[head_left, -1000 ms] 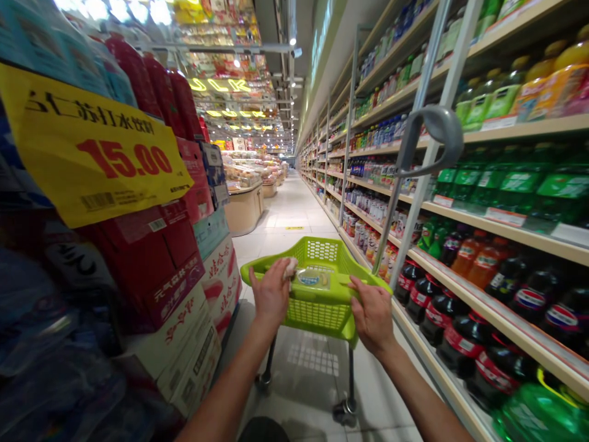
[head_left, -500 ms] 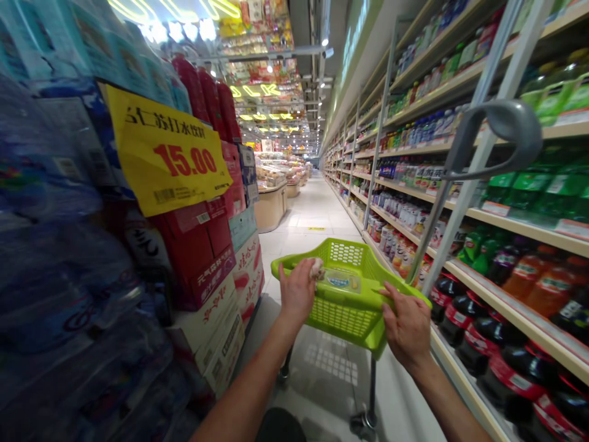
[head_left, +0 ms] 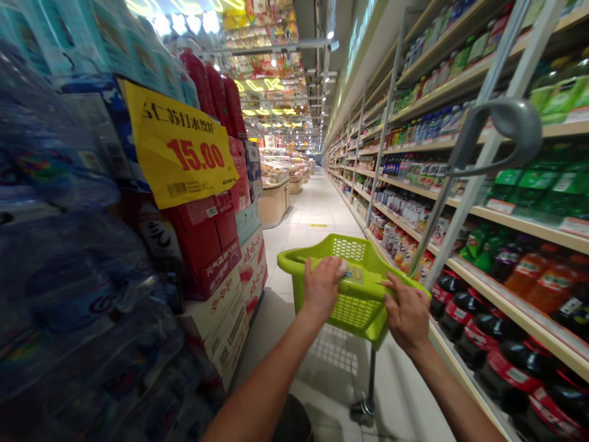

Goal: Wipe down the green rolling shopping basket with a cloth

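A lime-green plastic shopping cart (head_left: 356,316) with a honeycomb-pattern basket is in front of me. My left hand (head_left: 323,285) is closed over the near handle edge, left of its middle. A small whitish thing (head_left: 343,267) shows at its fingertips, too small to name. My right hand (head_left: 407,310) grips the right end of the same handle, its index finger lying partly along the top. A label panel (head_left: 356,274) on the handle sits between my hands, partly covered by the left one. One grey cart leg with a caster (head_left: 362,411) shows below.
Stacked drink cases (head_left: 221,258) and wrapped water bottles (head_left: 78,294) rise close on the left, with a yellow price sign (head_left: 184,147). Bottle-filled shelves (head_left: 519,245) line the right. A grey loop handle on a metal pole (head_left: 499,138) stands near them. A tiled aisle (head_left: 313,212) runs ahead.
My left hand has slid right along the handle, nearer my right hand, and now covers part of the label. The cart's left side has shifted slightly right; my right hand stays in place.
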A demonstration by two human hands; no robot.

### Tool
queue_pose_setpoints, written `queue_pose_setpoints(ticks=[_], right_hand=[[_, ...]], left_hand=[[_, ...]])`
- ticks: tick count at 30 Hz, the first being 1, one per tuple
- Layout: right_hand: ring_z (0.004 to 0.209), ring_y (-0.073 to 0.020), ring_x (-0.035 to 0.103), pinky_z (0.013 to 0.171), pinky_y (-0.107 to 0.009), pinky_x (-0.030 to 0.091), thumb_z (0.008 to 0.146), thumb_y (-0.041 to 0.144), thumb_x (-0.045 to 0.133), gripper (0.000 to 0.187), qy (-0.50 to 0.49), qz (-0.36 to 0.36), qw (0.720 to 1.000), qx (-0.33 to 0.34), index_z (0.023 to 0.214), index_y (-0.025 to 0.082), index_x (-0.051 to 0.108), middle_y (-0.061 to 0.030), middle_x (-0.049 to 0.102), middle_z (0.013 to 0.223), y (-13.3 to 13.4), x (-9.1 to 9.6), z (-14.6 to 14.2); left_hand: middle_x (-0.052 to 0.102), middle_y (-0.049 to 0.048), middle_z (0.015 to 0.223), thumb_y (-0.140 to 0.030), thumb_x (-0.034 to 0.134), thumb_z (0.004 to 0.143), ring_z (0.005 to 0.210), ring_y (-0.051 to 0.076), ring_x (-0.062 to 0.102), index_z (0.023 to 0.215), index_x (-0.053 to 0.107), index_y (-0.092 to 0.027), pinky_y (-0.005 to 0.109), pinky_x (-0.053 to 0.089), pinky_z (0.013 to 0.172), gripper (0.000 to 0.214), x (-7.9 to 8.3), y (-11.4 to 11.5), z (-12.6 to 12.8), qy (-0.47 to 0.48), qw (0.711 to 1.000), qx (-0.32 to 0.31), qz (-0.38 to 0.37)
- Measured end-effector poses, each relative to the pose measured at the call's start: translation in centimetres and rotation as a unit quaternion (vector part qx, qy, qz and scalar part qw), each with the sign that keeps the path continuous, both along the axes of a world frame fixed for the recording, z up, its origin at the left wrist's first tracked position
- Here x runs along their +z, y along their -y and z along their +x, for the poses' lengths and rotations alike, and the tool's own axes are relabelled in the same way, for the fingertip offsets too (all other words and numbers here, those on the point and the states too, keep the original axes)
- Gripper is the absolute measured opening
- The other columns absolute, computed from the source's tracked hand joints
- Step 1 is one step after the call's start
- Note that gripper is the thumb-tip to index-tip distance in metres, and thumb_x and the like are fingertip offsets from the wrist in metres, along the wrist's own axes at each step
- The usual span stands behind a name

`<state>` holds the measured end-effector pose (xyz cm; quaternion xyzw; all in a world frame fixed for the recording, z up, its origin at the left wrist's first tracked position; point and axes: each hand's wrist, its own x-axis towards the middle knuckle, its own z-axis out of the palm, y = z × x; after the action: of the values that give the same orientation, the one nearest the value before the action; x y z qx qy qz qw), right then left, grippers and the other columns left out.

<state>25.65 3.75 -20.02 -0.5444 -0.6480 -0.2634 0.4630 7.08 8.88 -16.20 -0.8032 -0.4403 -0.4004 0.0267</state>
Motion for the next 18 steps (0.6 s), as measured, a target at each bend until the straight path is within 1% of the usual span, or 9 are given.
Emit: queue_pose_setpoints(ticks=[2, 4, 5, 7, 9, 10, 12, 16, 18], right_hand=[[0.086, -0.0210, 0.058, 0.083, -0.037, 0.031, 0.086, 0.028, 0.035, 0.039, -0.015, -0.007, 1.000, 0.008, 0.123, 0.019, 0.044, -0.0042, 0.067, 0.092, -0.2, 0.0, 0.1], [0.088, -0.0213, 0.058, 0.082, -0.037, 0.032, 0.086, 0.029, 0.034, 0.040, -0.026, -0.016, 0.999, 0.024, 0.124, 0.019, 0.043, -0.0038, 0.068, 0.091, -0.2, 0.0, 0.4], [0.088, -0.0213, 0.058, 0.082, -0.037, 0.032, 0.086, 0.029, 0.033, 0.040, -0.032, -0.020, 0.999, 0.032, 0.124, 0.019, 0.042, -0.0036, 0.068, 0.092, -0.1, 0.0, 0.5], [0.090, -0.0213, 0.058, 0.082, -0.037, 0.032, 0.087, 0.030, 0.033, 0.039, -0.042, -0.028, 0.998, 0.042, 0.123, 0.019, 0.042, -0.0034, 0.068, 0.092, 0.2, 0.0, 0.6], [0.090, -0.0215, 0.058, 0.082, -0.037, 0.031, 0.087, 0.031, 0.033, 0.039, -0.052, -0.030, 0.997, 0.045, 0.123, 0.019, 0.042, -0.0035, 0.068, 0.093, 0.7, 0.1, 0.4], [0.090, -0.0217, 0.059, 0.082, -0.038, 0.031, 0.087, 0.032, 0.033, 0.039, -0.058, -0.028, 0.997, 0.046, 0.123, 0.019, 0.042, -0.0035, 0.068, 0.092, 1.1, 0.1, 0.2], [0.090, -0.0221, 0.059, 0.083, -0.039, 0.032, 0.086, 0.033, 0.034, 0.041, -0.066, -0.020, 0.996, 0.051, 0.123, 0.019, 0.042, -0.0038, 0.068, 0.092, 1.7, 0.1, -0.4], [0.090, -0.0233, 0.060, 0.083, -0.041, 0.033, 0.085, 0.036, 0.037, 0.045, -0.069, -0.003, 0.996, 0.064, 0.127, 0.018, 0.039, -0.0050, 0.068, 0.091, 3.3, 0.1, -1.3], [0.091, -0.0234, 0.060, 0.084, -0.041, 0.034, 0.085, 0.036, 0.036, 0.046, -0.068, -0.005, 0.996, 0.066, 0.128, 0.018, 0.037, -0.0051, 0.068, 0.091, 4.2, 0.2, -1.2]], left_hand=[[0.055, 0.0057, 0.125, -0.015, 0.042, 0.084, 0.117, 0.018, 0.047, 0.117, 0.049, -0.025, 0.050, 0.023, 0.108, 0.035, -0.2, 1.1, 2.0, -0.047, 0.996, -0.063, 0.030], [0.053, 0.0055, 0.126, -0.017, 0.042, 0.085, 0.117, 0.018, 0.048, 0.117, 0.048, -0.026, 0.052, 0.020, 0.108, 0.034, -0.1, 1.5, 2.6, -0.066, 0.994, -0.080, 0.042], [0.054, 0.0052, 0.126, -0.017, 0.042, 0.085, 0.116, 0.018, 0.048, 0.116, 0.049, -0.026, 0.054, 0.019, 0.108, 0.033, 0.1, 1.4, 2.3, -0.060, 0.995, -0.068, 0.036], [0.056, 0.0045, 0.122, -0.016, 0.040, 0.086, 0.114, 0.020, 0.050, 0.114, 0.050, -0.025, 0.058, 0.018, 0.106, 0.031, 0.7, 0.9, 0.7, -0.029, 0.999, -0.012, 0.005], [0.058, 0.0044, 0.119, -0.014, 0.037, 0.086, 0.112, 0.022, 0.051, 0.111, 0.051, -0.023, 0.058, 0.020, 0.105, 0.030, 1.4, 0.8, -0.7, 0.000, 0.999, 0.041, -0.021], [0.058, 0.0042, 0.119, -0.013, 0.035, 0.086, 0.112, 0.022, 0.051, 0.111, 0.051, -0.022, 0.058, 0.021, 0.104, 0.030, 1.6, 1.1, -1.0, 0.003, 0.998, 0.051, -0.025], [0.058, 0.0036, 0.119, -0.013, 0.034, 0.087, 0.112, 0.020, 0.051, 0.110, 0.052, -0.023, 0.055, 0.021, 0.105, 0.031, 1.7, 2.3, -0.4, -0.018, 1.000, 0.019, -0.013], [0.057, 0.0022, 0.120, -0.022, 0.039, 0.088, 0.111, 0.016, 0.051, 0.111, 0.050, -0.027, 0.053, 0.017, 0.107, 0.026, 1.3, 5.4, 2.3, -0.072, 0.992, -0.097, 0.035], [0.057, 0.0019, 0.121, -0.022, 0.042, 0.087, 0.111, 0.016, 0.051, 0.111, 0.051, -0.029, 0.055, 0.015, 0.108, 0.026, 1.4, 6.1, 1.8, -0.076, 0.992, -0.094, 0.041]])
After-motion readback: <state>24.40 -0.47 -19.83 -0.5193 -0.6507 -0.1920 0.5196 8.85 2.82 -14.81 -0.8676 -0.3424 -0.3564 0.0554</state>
